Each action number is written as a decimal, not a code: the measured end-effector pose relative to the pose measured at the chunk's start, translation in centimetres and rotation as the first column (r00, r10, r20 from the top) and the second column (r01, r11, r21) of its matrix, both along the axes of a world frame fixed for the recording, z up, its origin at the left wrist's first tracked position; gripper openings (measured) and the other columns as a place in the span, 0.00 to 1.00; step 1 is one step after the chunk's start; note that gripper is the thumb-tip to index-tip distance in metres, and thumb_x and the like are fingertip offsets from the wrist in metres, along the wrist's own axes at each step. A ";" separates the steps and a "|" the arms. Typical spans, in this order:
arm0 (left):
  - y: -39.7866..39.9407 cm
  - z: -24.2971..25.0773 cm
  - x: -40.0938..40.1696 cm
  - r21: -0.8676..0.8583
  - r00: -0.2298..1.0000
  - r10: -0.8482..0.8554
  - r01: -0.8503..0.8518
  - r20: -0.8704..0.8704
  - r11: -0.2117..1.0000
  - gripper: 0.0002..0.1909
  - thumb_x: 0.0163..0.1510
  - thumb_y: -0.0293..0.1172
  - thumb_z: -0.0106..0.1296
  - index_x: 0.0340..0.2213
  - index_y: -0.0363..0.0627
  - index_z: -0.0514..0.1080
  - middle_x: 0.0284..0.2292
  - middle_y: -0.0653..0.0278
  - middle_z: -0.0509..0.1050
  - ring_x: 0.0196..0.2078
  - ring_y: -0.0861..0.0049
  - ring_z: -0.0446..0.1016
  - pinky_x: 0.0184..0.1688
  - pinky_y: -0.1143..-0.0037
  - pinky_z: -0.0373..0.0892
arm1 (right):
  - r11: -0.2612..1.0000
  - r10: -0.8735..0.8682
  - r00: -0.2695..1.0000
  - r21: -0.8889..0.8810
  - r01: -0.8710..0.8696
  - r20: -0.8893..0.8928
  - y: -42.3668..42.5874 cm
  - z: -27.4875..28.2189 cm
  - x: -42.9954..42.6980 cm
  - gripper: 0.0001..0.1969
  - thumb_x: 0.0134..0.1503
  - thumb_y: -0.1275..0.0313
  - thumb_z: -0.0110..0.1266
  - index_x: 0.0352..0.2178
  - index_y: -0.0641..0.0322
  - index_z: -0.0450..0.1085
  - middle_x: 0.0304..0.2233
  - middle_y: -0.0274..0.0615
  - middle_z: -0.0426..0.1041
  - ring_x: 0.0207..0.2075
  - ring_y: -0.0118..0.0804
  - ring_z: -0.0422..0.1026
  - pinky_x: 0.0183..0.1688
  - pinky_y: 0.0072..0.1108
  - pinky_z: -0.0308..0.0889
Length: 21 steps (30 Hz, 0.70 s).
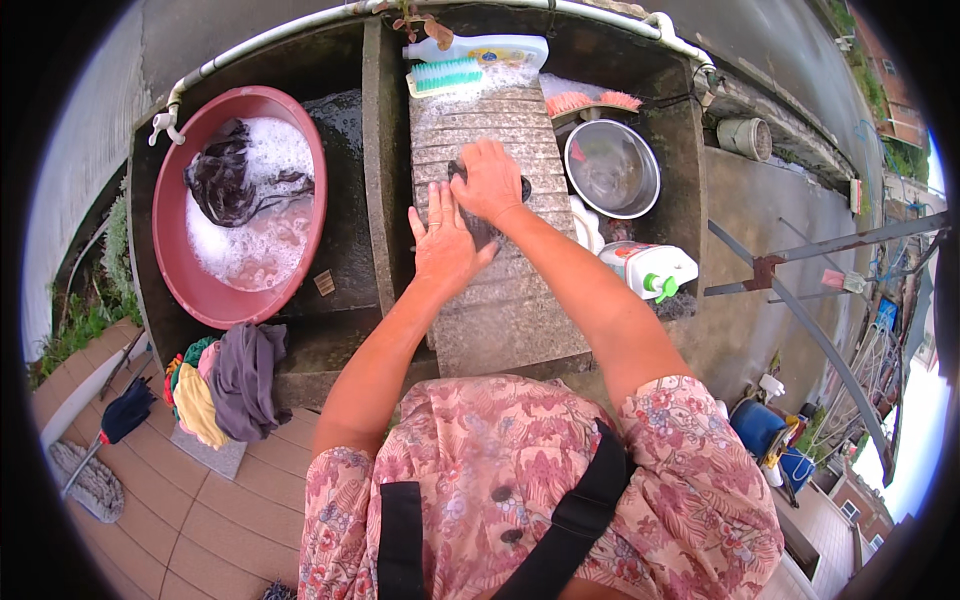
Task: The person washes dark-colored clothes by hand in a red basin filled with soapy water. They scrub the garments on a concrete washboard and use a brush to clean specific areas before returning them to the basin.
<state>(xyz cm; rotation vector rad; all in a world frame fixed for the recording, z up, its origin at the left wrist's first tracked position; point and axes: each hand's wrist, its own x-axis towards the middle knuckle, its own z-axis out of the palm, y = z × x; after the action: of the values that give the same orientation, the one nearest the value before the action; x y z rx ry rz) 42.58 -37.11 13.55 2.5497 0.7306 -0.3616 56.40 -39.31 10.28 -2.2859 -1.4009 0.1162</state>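
Observation:
Both hands are over a small dark wet cloth [480, 229] on the ridged stone washboard [514, 300]. My left hand [446, 247] lies flat on the cloth's near left part, with its fingers spread. My right hand [487, 178] is just beyond it, fingers bent down on the cloth; its grip is partly hidden. Suds, a brush with green bristles [446, 75] and a plastic bottle [510, 52] lie at the washboard's far end. At the left, a reddish plastic basin [169, 225] holds foamy water and a dark garment [221, 180].
Right of the washboard are a metal basin [651, 176], a brush with pink bristles [592, 101] and a white jug with a green cap [675, 266]. Clothes [244, 390] hang over the trough's near left edge. A tap [165, 127] stands at the far left.

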 end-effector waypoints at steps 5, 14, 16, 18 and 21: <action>0.1 -2.2 -2.0 0.079 0.997 -0.002 0.009 -0.079 0.997 0.52 0.48 0.55 0.53 0.62 0.32 0.45 0.66 0.48 0.37 0.69 0.58 0.32 0.63 0.47 0.37 | 0.987 0.160 0.970 -0.007 -0.164 -0.184 -4.7 3.4 -4.0 0.10 0.42 0.65 0.53 0.29 0.53 0.69 0.32 0.41 0.68 0.39 0.46 0.66 0.41 0.35 0.60; 0.4 0.3 1.7 0.083 0.998 -0.045 0.049 -0.045 0.995 0.48 0.50 0.55 0.53 0.61 0.35 0.49 0.64 0.49 0.45 0.68 0.58 0.35 0.63 0.47 0.36 | 0.977 -0.099 0.991 -0.197 0.079 -0.090 0.4 -0.8 1.8 0.12 0.49 0.59 0.53 0.28 0.57 0.71 0.33 0.43 0.71 0.37 0.51 0.69 0.37 0.34 0.64; 1.4 -0.8 0.5 -0.011 0.998 0.013 -0.012 0.067 1.000 0.44 0.51 0.53 0.51 0.60 0.36 0.52 0.63 0.50 0.47 0.68 0.58 0.37 0.63 0.47 0.36 | 0.979 -0.192 0.980 -0.077 0.188 -0.053 0.4 -0.5 1.3 0.12 0.49 0.62 0.54 0.32 0.58 0.71 0.40 0.43 0.70 0.44 0.48 0.67 0.43 0.39 0.61; 1.8 -1.5 -1.2 -0.190 0.934 0.166 -0.109 0.317 0.976 0.33 0.52 0.46 0.50 0.55 0.39 0.61 0.61 0.53 0.55 0.67 0.56 0.41 0.63 0.49 0.37 | 0.986 -0.163 0.970 -0.047 0.157 -0.179 -2.2 1.1 0.0 0.13 0.50 0.64 0.54 0.34 0.59 0.69 0.42 0.44 0.69 0.46 0.48 0.65 0.45 0.40 0.59; -1.9 -0.5 -0.5 -0.429 0.744 0.361 -0.111 0.562 0.897 0.29 0.52 0.41 0.49 0.51 0.35 0.62 0.53 0.47 0.62 0.60 0.52 0.55 0.61 0.52 0.45 | 0.974 -0.080 0.996 0.208 0.088 -0.047 -9.1 2.5 -3.8 0.15 0.49 0.67 0.55 0.36 0.63 0.66 0.42 0.49 0.64 0.44 0.50 0.63 0.46 0.41 0.56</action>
<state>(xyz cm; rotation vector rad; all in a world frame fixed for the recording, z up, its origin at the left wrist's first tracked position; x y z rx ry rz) 42.12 -38.97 13.06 1.9784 0.6342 0.4107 52.58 -48.43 12.76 -2.1532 -1.2325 -0.0148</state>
